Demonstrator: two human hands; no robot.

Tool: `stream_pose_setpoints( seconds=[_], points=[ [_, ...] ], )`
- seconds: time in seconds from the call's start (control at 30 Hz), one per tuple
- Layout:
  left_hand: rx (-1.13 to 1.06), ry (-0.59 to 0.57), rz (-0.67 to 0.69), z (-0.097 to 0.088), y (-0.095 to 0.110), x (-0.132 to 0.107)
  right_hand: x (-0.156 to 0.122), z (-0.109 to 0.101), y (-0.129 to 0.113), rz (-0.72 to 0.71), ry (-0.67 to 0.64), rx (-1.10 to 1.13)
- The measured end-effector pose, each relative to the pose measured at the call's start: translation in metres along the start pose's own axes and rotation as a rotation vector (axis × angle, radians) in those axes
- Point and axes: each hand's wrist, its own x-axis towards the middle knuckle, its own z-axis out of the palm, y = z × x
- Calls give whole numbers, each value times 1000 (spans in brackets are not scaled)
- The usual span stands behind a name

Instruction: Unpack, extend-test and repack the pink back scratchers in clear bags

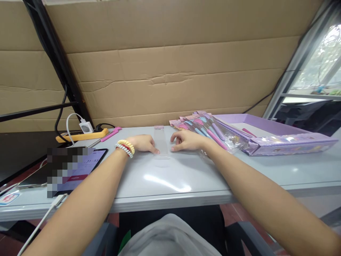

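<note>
A clear plastic packaging sleeve (160, 142) with a pink printed header lies flat on the table between my hands. My left hand (145, 143) rests at its left edge, thumb stretched onto the sleeve and the other fingers loosely bent. It wears yellow, red and pale twisted bands at the wrist. Just right of the sleeve, my right hand (186, 139) has its thumb and bent fingers apart, with nothing visible between them. Beyond my right hand is a fanned pile of bagged pens (210, 129) in pink, blue and purple, partly hidden by that hand.
A purple open box (287, 144) stands on the right of the grey table (160, 181). At left lie a tablet (87, 167), a pink pen (110, 135) and a yellow power strip (87, 136) with a white charger (86, 126). A cardboard wall (170, 78) closes off the back.
</note>
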Motion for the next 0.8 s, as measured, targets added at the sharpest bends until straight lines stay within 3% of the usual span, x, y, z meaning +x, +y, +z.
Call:
stream_pose_setpoints(
  seconds=[0.27, 0.4, 0.53, 0.67, 0.8],
  points=[
    [98, 52, -52, 6, 19, -1, -6, 0, -19, -158, -170, 195],
    [98, 61, -45, 7, 19, 1, -7, -2, -22, -195, -137, 169],
    [80, 242, -27, 12, 14, 10, -7, -1, -21, -166, -125, 94],
    [47, 430, 76, 20, 9, 19, -5, -1, -16, -119, -80, 127],
    [59, 315, 266, 27, 8, 22, -3, 0, -11, -27, 2, 67]
  ],
)
